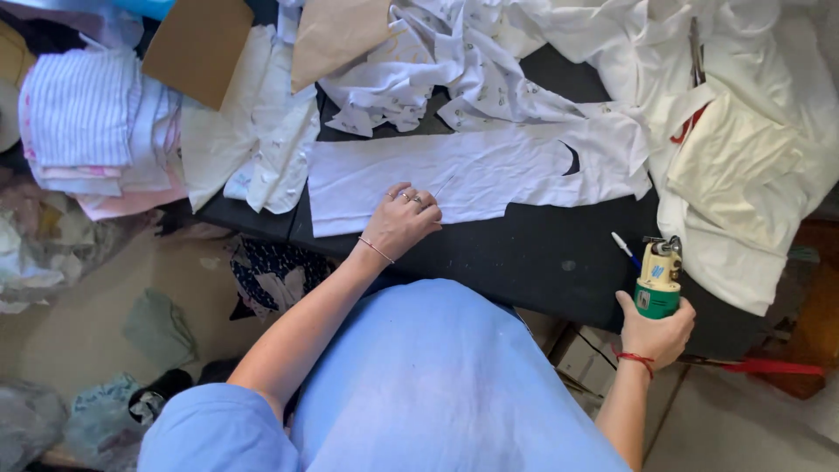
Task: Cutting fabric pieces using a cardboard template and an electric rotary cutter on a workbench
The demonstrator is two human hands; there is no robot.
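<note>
We see the left hand [404, 220] lying flat on the lower left corner of a long white cut fabric piece [472, 175], its fingers [418, 199] spread loosely and pressing the cloth down rather than gripping it; rings show on two of them and a thin bracelet circles the wrist. The fabric piece stretches across the black desk [542, 258], with a small curved notch cut into it near its right end. The right hand [657, 330] is off the desk's near edge, well apart from the left, its fingers wrapped tight around the green body of a small electric cutting tool [658, 275], which stands upright with its cream-coloured top and metal head uppermost. A red thread is tied round that wrist. Just beside the tool's head, a white and blue pen [625, 248] lies on the desk. Above the cut piece we see a heap of crumpled white printed cloth [454, 70], and to the right more white fabric [743, 166] hangs over the desk's edge. At the far left sits a stack of folded striped and pink cloth [92, 131], with a brown paper sheet [197, 48] near it. A blue garment [437, 376] fills the foreground
</note>
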